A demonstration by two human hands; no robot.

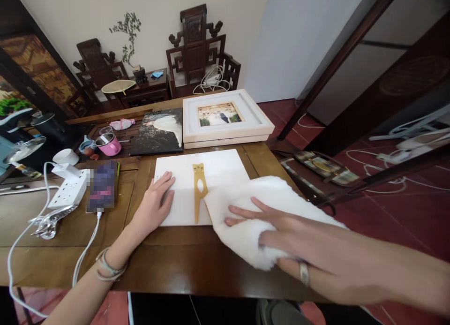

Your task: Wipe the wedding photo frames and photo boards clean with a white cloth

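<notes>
A white photo frame back (pixel 225 163) lies flat on the wooden table, its gold-coloured easel stand (pixel 199 198) running down the middle. My left hand (pixel 158 200) rests on the left edge of this panel, fingers stretched out and thumb apart, holding nothing. In my right hand (pixel 277 226) is a fluffy white cloth (pixel 277 191), bunched under the fingers and palm. It covers the panel's lower right part and hangs over the table's right side. Part of the stand and the panel's right corner are hidden beneath it.
Behind the panel are a framed photo on a pale box (pixel 228 139) and a dark photo panel (pixel 156 135). To the left are a pink mug (pixel 109 147), a phone (pixel 102 186), a power strip (pixel 70 189) and white cables. Carved chairs (pixel 195 43) stand by the wall.
</notes>
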